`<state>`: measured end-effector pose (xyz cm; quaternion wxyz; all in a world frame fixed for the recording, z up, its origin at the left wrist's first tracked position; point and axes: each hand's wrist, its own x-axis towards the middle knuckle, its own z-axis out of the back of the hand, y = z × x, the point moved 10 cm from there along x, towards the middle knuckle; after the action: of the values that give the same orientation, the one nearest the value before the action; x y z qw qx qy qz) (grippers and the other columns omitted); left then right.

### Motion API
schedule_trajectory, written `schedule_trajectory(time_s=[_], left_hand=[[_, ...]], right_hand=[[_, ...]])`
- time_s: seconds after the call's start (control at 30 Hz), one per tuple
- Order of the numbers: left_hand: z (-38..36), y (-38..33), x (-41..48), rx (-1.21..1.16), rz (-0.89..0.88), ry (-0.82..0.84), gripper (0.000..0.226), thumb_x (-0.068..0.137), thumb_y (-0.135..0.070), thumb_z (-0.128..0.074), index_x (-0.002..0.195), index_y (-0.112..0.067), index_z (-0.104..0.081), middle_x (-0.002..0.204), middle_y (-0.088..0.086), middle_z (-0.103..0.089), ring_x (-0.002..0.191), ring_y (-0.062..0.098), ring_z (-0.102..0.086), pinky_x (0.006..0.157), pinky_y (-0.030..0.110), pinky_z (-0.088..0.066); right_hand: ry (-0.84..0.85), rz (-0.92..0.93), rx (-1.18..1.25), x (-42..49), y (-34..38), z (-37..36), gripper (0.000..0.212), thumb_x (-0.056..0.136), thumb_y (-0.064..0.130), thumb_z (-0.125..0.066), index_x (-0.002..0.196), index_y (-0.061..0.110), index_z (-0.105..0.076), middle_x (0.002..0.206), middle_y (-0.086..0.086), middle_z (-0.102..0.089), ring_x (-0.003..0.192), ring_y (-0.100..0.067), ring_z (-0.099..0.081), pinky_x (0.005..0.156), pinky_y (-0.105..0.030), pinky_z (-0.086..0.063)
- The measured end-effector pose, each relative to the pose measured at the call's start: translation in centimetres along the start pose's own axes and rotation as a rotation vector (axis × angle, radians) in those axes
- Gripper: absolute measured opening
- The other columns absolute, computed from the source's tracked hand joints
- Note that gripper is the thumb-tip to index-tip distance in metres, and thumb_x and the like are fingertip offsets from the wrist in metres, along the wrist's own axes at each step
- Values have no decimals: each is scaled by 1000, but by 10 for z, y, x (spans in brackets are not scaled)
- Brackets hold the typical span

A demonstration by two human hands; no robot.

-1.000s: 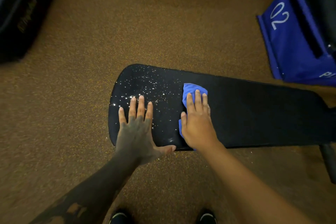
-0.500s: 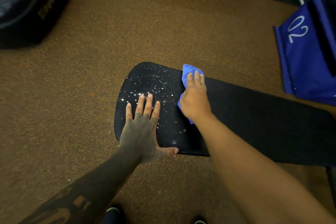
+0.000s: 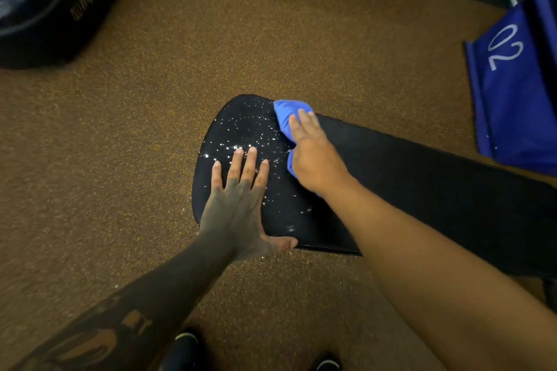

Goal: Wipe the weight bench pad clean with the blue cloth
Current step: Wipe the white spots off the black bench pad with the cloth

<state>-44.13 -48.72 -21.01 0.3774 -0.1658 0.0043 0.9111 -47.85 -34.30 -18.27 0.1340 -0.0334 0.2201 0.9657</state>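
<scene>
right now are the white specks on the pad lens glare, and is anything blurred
Head view: the specks on the pad look like droplets glinting, not lens glare; the right hand and cloth are slightly motion-smeared, the left hand sharper; light is dim and warm, the case at top left soft.

right hand [image 3: 313, 153] with blue cloth [image 3: 283, 117] now at pad's far edge

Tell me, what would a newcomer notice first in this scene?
The white specks scattered over the rounded end of the black padded bench stand out first. At its far edge the right hand presses a crumpled blue cloth, while the left hand lies flat on the near side. A blue panel marked 02 stands at the right.
</scene>
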Motion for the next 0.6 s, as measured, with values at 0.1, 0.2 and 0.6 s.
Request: schedule_trajectory(time_s=[0.1, 0.2, 0.6], left_hand=[[-1, 0, 0, 7, 0, 6, 148, 52, -107, -24, 156, -11, 17, 165, 16, 26, 153, 35, 24, 122, 63, 3], [-1, 0, 0, 16, 5, 14, 148, 52, -107, -21, 156, -10, 17, 165, 16, 27, 152, 34, 26, 123, 62, 5], [21, 24, 7, -173, 52, -135, 105, 78, -78, -21, 160, -17, 4, 169, 10, 13, 156, 28, 14, 124, 58, 5]], right_hand=[[-45, -28, -5, 1, 5, -2, 67, 88, 0, -42, 150, 4, -15, 161, -15, -4, 148, -27, 3, 120, -41, -9], [59, 163, -73, -12, 32, -24, 64, 90, 1, -40, 150, 5, -16, 160, -14, -5, 148, -27, 3, 120, -41, -7], [84, 88, -54, 3, 29, -3, 59, 94, 23, -40, 150, 12, -22, 161, -8, -7, 149, -22, 1, 120, -46, -6]])
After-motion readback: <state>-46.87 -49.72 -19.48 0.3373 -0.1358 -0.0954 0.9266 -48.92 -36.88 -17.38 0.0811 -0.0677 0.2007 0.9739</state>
